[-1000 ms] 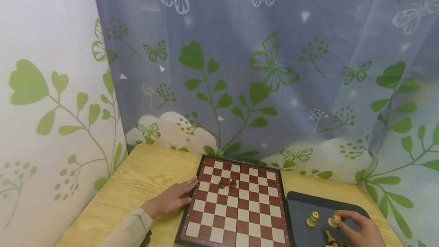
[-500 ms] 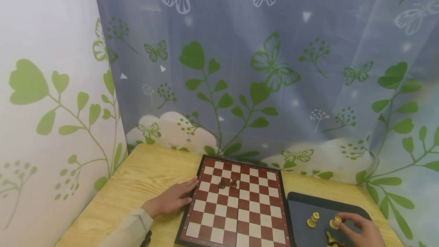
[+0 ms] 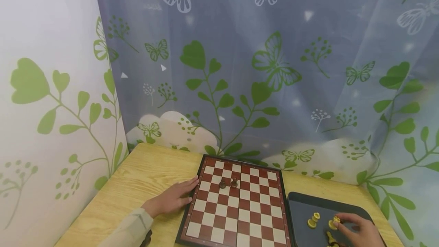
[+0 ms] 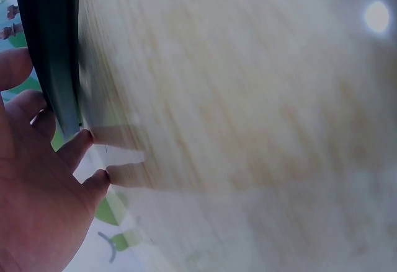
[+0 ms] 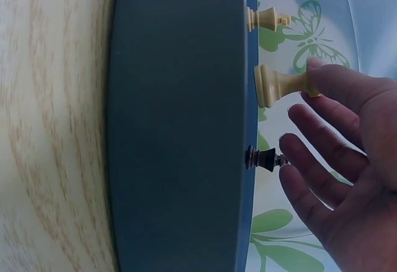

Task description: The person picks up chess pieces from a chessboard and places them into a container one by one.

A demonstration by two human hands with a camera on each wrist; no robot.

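My right hand (image 3: 361, 230) pinches the top of a yellow chess piece (image 3: 332, 223) between thumb and index finger, over the dark tray. The fingers hide its head, so its exact kind cannot be told. Left of it stands another yellow chess piece (image 3: 313, 220). A yellow chess piece (image 3: 330, 237) lies tipped over nearer me. The right wrist view also has a dark chess piece (image 5: 263, 158) below the held one. My left hand (image 3: 173, 197) rests with extended fingers against the left edge of the red and white chessboard (image 3: 219, 209), where two dark chess pieces (image 3: 234, 182) stand.
The dark tray (image 3: 308, 201) sits right beside the chessboard on a wooden table (image 3: 151, 167). A patterned curtain (image 3: 233, 68) hangs behind the table's far edge, with a pale printed sheet (image 3: 51, 68) on the left.
The view has shifted very slightly. Both hands and the chess pieces stay practically where they were.
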